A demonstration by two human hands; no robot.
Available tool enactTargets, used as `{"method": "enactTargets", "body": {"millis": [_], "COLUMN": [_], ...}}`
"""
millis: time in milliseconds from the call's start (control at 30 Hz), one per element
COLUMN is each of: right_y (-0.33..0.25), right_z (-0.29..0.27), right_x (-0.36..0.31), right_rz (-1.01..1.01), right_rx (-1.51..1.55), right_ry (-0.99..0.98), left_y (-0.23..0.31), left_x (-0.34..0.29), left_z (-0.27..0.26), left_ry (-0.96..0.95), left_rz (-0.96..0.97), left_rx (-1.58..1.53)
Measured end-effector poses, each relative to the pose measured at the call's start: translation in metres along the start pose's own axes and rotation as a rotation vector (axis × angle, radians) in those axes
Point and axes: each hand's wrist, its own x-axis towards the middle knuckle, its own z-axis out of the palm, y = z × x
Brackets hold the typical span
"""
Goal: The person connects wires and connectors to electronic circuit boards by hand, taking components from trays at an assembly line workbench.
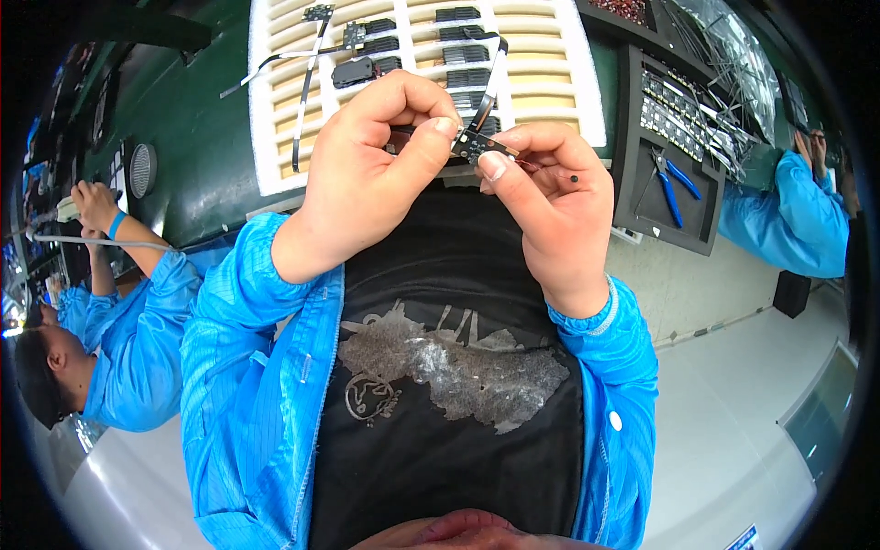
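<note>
Between my two hands is a small black circuit board [475, 145], with a black flat ribbon cable [492, 87] rising from it and bending over at the top. My left hand [371, 170] is closed in a pinch at the board's left end. The thumb and fingers of my right hand [556, 188] grip its right end. Thin reddish wires show by the right fingers, and a small black round piece [575, 179] rests against that hand. Just beyond my hands, a white foam tray [587, 92] bears rows of black parts in its slots.
Loose ribbon cables [307, 87] and a black module [356, 71] lie on the foam tray. To the right, a dark compartment tray [628, 147] holds small metal parts and blue-handled pliers [674, 188]. Co-workers in blue sleeves [151, 321] sit at left and far right.
</note>
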Motion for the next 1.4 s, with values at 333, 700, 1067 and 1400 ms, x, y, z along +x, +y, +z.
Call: {"method": "enactTargets", "body": {"millis": [333,700,1067,1400], "right_y": [-0.001,0.004,0.000,-0.003], "right_z": [-0.003,-0.005,-0.007,-0.014], "right_x": [0.003,0.004,0.006,0.010], "right_rz": [0.046,0.101,0.239,0.320], "right_rx": [0.032,0.097,0.182,0.191], "right_ry": [-0.007,-0.018,-0.066,-0.105], "left_y": [-0.001,0.011,0.003,0.007], "left_x": [0.006,0.023,0.024,0.030], "left_z": [-0.008,-0.028,-0.033,-0.032], "left_ry": [-0.071,-0.157,-0.197,-0.321], "left_rz": [0.033,0.630,0.970,1.110], "left_rx": [0.040,0.743,0.960,1.077]}}
